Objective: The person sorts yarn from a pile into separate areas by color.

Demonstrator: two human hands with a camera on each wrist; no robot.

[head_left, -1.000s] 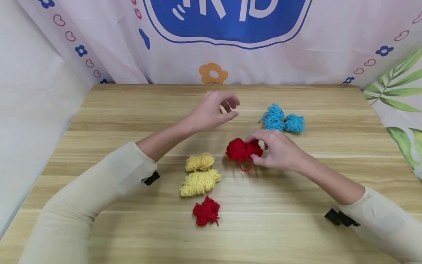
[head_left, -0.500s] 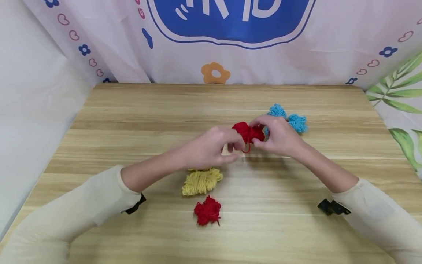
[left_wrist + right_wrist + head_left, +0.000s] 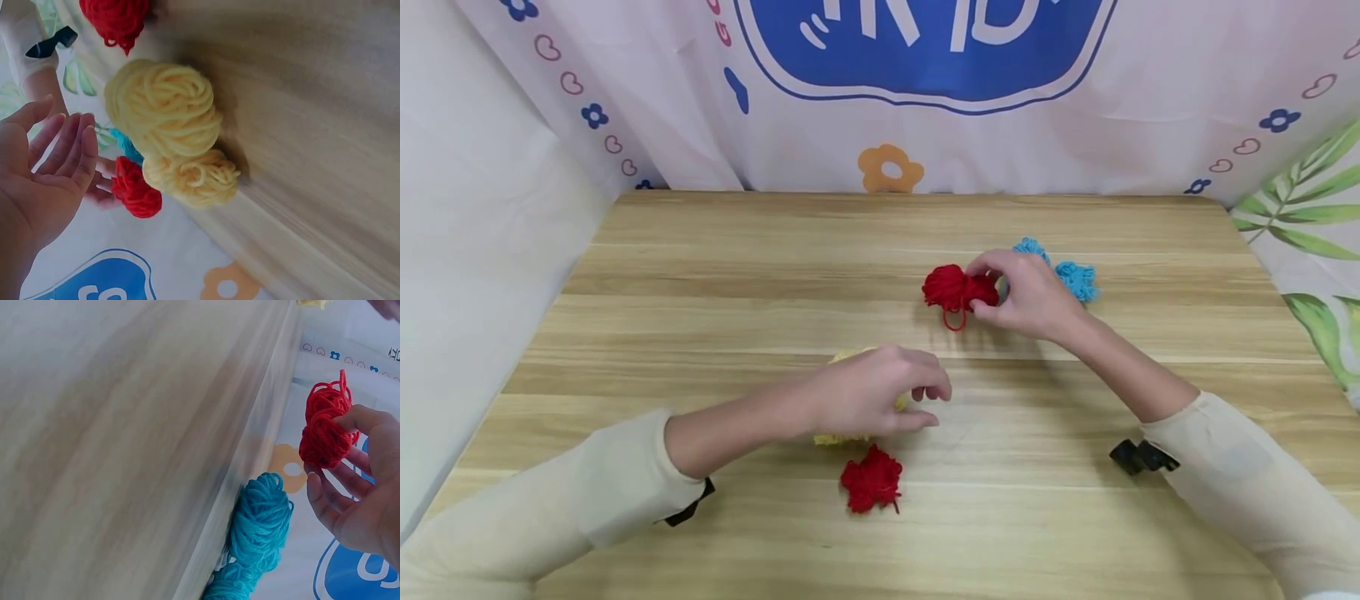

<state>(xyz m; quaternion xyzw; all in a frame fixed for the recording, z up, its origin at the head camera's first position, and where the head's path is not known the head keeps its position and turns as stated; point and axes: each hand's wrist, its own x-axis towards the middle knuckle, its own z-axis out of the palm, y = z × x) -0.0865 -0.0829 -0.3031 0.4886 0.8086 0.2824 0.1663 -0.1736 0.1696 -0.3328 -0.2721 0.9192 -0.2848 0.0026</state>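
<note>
My right hand (image 3: 1033,292) pinches a red yarn bundle (image 3: 945,287) between thumb and fingers, near the back of the table. A small loop of strand dangles from the bundle, which shows a tied-in middle in the right wrist view. My left hand (image 3: 880,387) hovers over two yellow yarn bundles, its fingers loosely bent around nothing. From the head those bundles are mostly covered. The left wrist view shows the bigger yellow bundle (image 3: 165,106) against the smaller yellow bundle (image 3: 197,178). Just in front of them lies another red yarn bundle (image 3: 872,480).
Beyond my right hand sit two blue yarn bundles, one partly hidden by the hand and the other blue bundle (image 3: 1077,281) beside it. A printed cloth (image 3: 790,142) hangs along the back edge of the wooden table (image 3: 715,275).
My right hand has carried the red yarn bundle away from me, toward the back. My left hand has come down and nearer, from behind the yellow bundles to over them.
</note>
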